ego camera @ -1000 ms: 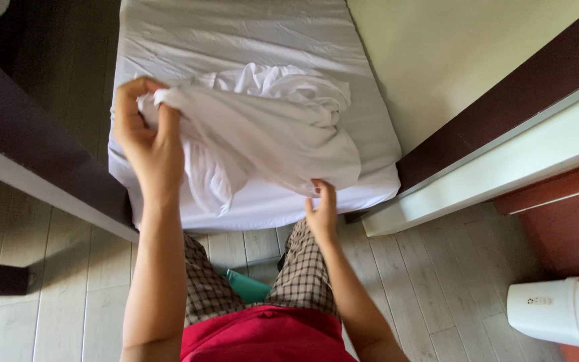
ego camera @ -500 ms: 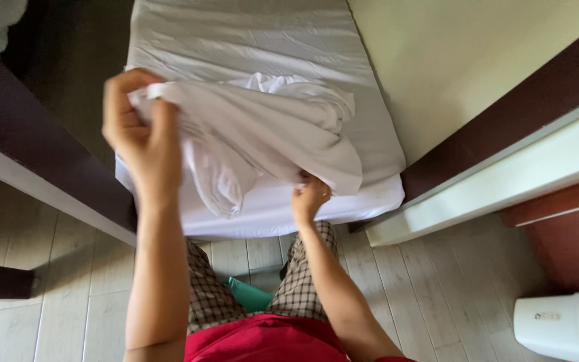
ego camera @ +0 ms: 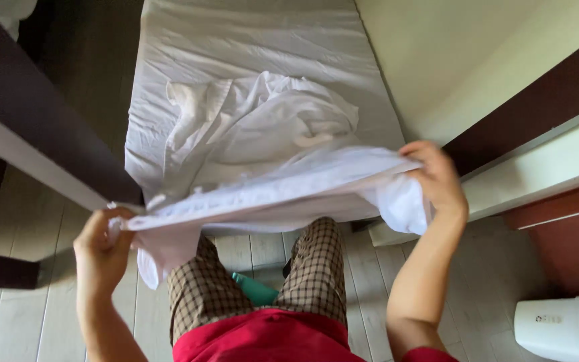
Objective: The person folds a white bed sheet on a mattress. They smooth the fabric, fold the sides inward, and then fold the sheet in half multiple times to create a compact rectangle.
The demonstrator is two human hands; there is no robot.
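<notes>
A narrow bed (ego camera: pixel 169 80) with a white fitted cover runs away from me, its surface lightly wrinkled. To my left a dark wooden beam (ego camera: pixel 41 134) crosses at a slant above the pale plank floor (ego camera: pixel 28 221). On my right stands a cream wall (ego camera: pixel 477 53) with a dark brown band (ego camera: pixel 537 100) and a pale ledge (ego camera: pixel 544 174) below it. A white plastic bin (ego camera: pixel 564 328) sits on the floor at the lower right. I wear checked trousers (ego camera: pixel 316 268), a red top (ego camera: pixel 263 338) and green slippers (ego camera: pixel 256 289).

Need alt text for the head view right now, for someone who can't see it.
Both hands, left hand and right hand, hold a white sheet stretched between them over the foot of a white mattress. The rest lies bunched on the bed.
</notes>
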